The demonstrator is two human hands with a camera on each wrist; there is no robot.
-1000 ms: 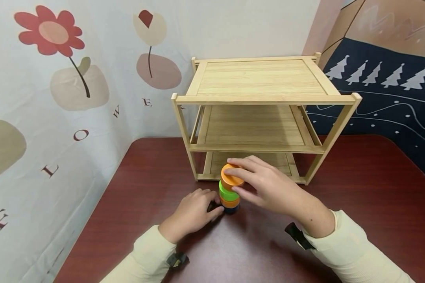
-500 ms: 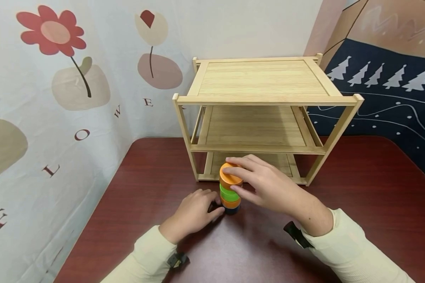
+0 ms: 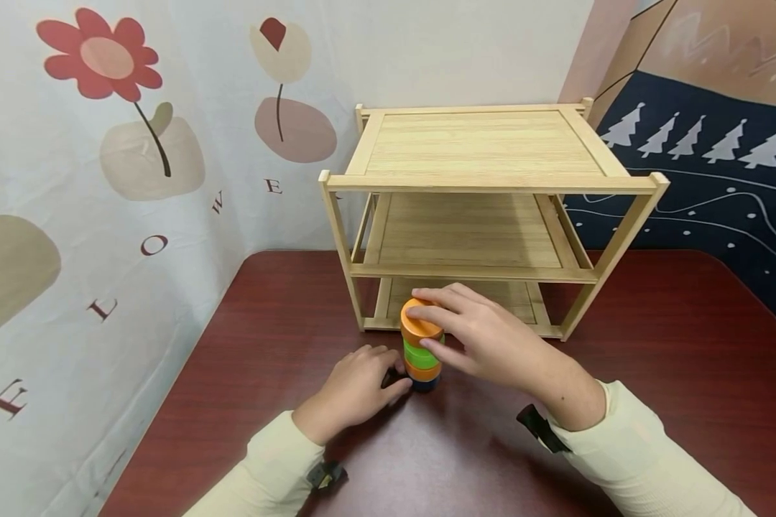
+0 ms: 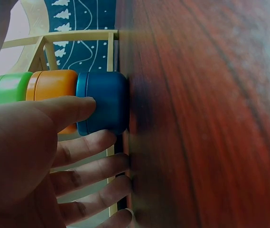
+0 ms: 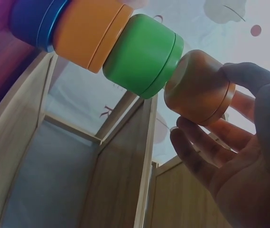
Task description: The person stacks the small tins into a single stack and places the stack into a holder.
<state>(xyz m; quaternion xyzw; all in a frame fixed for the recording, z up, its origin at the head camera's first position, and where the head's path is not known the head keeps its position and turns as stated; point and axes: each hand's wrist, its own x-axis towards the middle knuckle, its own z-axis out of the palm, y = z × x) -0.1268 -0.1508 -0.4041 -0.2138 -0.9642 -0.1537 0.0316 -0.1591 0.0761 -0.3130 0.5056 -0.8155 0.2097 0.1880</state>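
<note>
One smooth, rounded orange jar (image 5: pixel 196 90) sits gripped in the right hand (image 3: pixel 485 334).

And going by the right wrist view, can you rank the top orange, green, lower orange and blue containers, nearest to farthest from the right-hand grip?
1. Top orange container: held in the right-hand grip.
2. Green container: next one down.
3. Lower orange container: under the green one.
4. Blue container: bottommost.

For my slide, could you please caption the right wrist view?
Right hand holds orange container above green, orange, blue stack.
</note>
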